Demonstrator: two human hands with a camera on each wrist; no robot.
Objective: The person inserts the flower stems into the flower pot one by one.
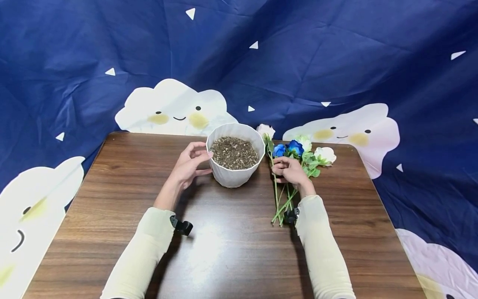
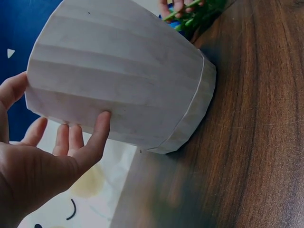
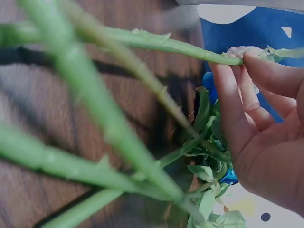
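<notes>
A white faceted flowerpot (image 1: 234,176) stands upright near the back of the table, filled with dark soil (image 1: 234,153). My left hand (image 1: 191,164) touches its left side, thumb at the rim and the other fingers spread on the outer wall. In the left wrist view the little finger rests on the pot (image 2: 118,71) lower down. To the right of the pot, my right hand (image 1: 290,171) pinches the green stem (image 3: 180,50) of a pale pink rose (image 1: 266,131) between thumb and index finger. That bloom lies beside the pot's rim in the head view.
Blue roses (image 1: 295,148) and white roses (image 1: 325,155) lie beyond and beside the right hand. Their crossed stems (image 1: 285,204) point toward the front of the wooden table (image 1: 231,249). A blue cloth (image 1: 284,62) with clouds hangs behind.
</notes>
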